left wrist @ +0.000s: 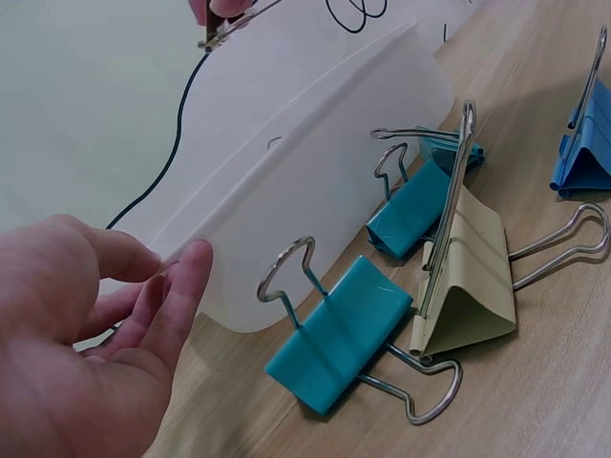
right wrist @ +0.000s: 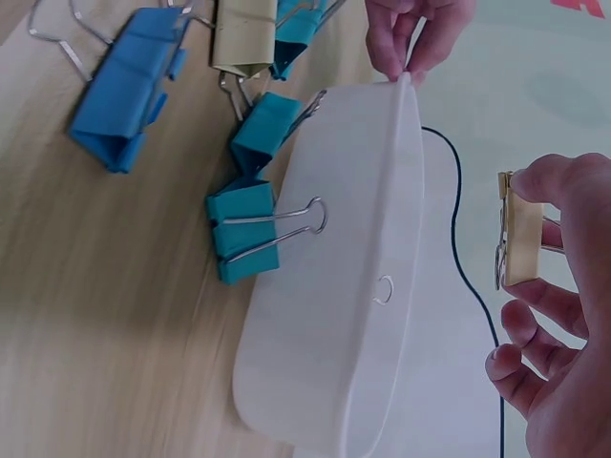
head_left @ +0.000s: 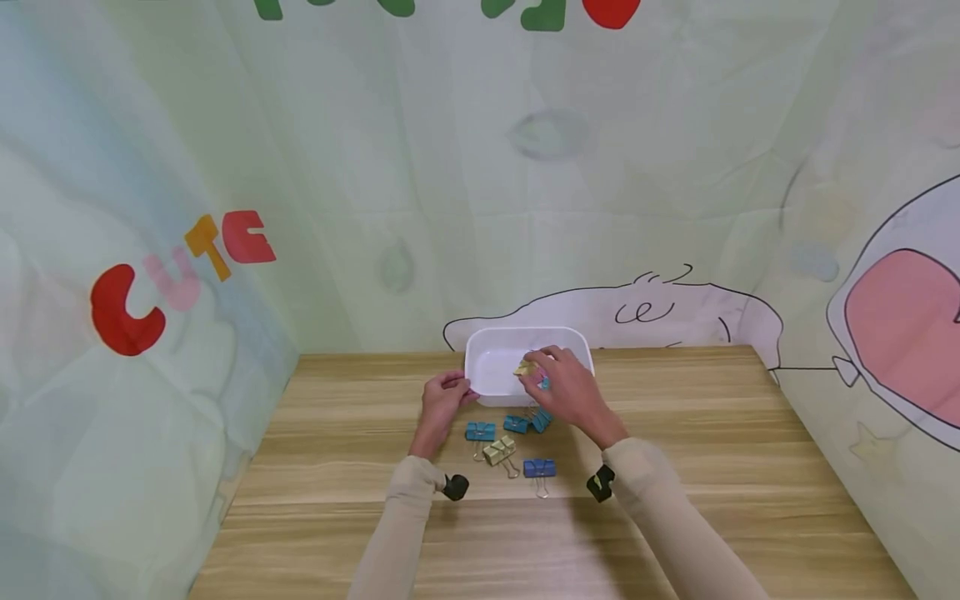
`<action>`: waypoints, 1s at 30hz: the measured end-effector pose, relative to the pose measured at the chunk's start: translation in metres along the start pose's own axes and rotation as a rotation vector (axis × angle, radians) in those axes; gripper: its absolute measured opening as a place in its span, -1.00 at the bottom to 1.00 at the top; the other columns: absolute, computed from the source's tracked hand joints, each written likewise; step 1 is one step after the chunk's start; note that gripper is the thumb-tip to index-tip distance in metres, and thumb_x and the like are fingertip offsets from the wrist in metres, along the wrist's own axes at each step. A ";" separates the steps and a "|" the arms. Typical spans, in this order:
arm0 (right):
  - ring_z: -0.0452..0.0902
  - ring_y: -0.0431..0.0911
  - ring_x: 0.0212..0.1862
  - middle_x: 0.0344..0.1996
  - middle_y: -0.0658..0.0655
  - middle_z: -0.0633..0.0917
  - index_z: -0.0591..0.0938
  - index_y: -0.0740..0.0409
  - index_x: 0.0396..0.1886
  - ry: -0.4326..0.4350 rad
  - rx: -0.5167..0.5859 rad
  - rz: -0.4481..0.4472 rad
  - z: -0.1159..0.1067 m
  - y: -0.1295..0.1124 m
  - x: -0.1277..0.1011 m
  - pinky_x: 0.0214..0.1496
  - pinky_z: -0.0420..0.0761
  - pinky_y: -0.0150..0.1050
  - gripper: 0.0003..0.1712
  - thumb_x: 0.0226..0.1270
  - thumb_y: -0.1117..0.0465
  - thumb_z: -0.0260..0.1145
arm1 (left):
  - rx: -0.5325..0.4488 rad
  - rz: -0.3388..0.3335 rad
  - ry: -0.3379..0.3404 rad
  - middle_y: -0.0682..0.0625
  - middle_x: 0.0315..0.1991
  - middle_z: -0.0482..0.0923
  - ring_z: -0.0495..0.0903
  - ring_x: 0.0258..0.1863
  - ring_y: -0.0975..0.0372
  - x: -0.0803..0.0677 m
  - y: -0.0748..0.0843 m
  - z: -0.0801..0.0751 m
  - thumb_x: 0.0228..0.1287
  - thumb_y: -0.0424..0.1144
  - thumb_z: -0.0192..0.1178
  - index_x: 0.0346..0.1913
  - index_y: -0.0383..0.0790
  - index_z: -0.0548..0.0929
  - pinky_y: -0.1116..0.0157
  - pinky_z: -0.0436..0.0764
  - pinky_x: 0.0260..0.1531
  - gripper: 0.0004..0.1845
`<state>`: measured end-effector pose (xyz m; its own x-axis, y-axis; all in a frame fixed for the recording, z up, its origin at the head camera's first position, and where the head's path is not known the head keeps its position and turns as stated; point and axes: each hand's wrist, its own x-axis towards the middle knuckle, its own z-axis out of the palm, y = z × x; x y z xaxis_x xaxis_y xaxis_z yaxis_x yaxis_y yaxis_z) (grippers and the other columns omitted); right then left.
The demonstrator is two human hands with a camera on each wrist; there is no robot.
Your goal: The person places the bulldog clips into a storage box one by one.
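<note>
Your right hand (head_left: 567, 385) pinched a cream clip (right wrist: 521, 242) above the white tub (head_left: 495, 367).
Your left hand (head_left: 442, 398) gripped the tub's near-left rim; other clips (head_left: 510, 450) lay on the table (head_left: 750, 467) just before it.

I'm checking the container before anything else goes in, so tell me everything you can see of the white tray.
The white tray is a shallow rectangular bin with rounded corners and a thin rim, apparently of matte, slightly translucent plastic. It sits upright on the wooden table near the back wall. The left hand pinches its left rim; the right hand holds a beige binder clip above it. Two teal clips lie against its near wall. Its inside looks mostly bare.
</note>
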<state>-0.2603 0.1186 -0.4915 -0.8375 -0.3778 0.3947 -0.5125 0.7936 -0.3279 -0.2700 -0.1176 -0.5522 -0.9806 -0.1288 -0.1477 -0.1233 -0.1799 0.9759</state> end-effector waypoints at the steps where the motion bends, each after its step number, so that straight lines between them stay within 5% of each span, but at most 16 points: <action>1: 0.60 0.11 0.02 0.09 0.22 0.70 0.72 0.09 0.13 -0.001 0.006 -0.002 0.000 -0.001 0.002 -0.09 0.81 0.03 -0.59 0.40 -0.01 0.44 | -0.002 0.002 0.001 -0.28 -0.11 0.49 0.68 -0.32 0.16 0.000 0.000 0.000 0.44 -0.57 0.16 0.21 -0.72 0.46 0.31 0.83 -0.14 -0.64; 8: 0.61 0.13 0.02 0.12 0.24 0.69 0.71 0.10 0.13 -0.009 0.015 -0.001 0.003 -0.004 0.013 -0.22 0.82 0.03 -0.59 0.41 0.00 0.43 | -0.010 0.011 0.003 -0.27 -0.12 0.50 0.68 -0.32 0.14 0.001 -0.002 0.000 0.44 -0.57 0.16 0.19 -0.72 0.47 0.28 0.84 -0.15 -0.66; 21: 0.59 0.15 0.12 0.18 0.25 0.66 0.70 0.10 0.16 -0.027 0.018 0.024 0.002 -0.007 0.024 -0.09 0.82 0.07 -0.56 0.43 -0.04 0.41 | 0.006 -0.010 -0.002 -0.30 -0.06 0.50 0.68 -0.30 0.15 0.000 -0.001 0.000 0.45 -0.54 0.18 0.18 -0.67 0.50 0.28 0.83 -0.11 -0.67; 30: 0.47 0.24 0.28 0.42 0.27 0.45 0.49 -0.05 0.49 -0.082 0.033 0.081 0.001 -0.008 0.021 -0.06 0.81 0.20 -0.21 0.36 -0.25 0.42 | 0.000 -0.016 -0.014 -0.32 -0.03 0.50 0.70 -0.17 -0.02 0.001 0.000 0.000 0.47 -0.54 0.16 0.24 -0.69 0.46 0.11 0.77 0.07 -0.63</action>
<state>-0.2740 0.1034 -0.4808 -0.8886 -0.3516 0.2944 -0.4470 0.8077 -0.3845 -0.2713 -0.1179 -0.5524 -0.9805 -0.1124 -0.1609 -0.1388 -0.1822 0.9734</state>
